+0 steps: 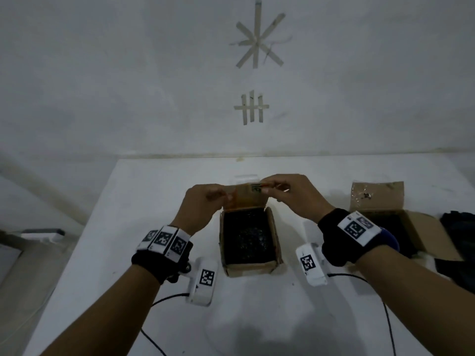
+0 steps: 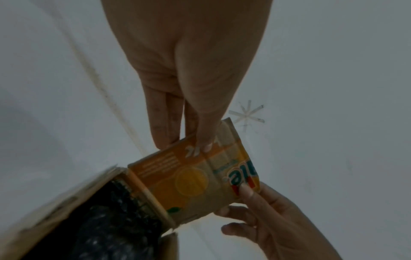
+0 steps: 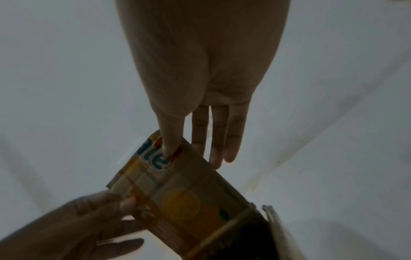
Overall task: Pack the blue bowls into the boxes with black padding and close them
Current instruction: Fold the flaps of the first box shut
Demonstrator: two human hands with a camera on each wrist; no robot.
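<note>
The left hand (image 1: 203, 201) pinches the left edge of the orange-printed cardboard lid flap (image 1: 246, 197), raised over the padded brown box (image 1: 248, 242); the right hand (image 1: 290, 194) pinches its right corner. Closing seems next, folding the flap down. No blue bowl is visible; right, another open cardboard box (image 1: 411, 227) waits.

White table (image 1: 128, 253); tape marks (image 1: 258, 37) on wall
</note>
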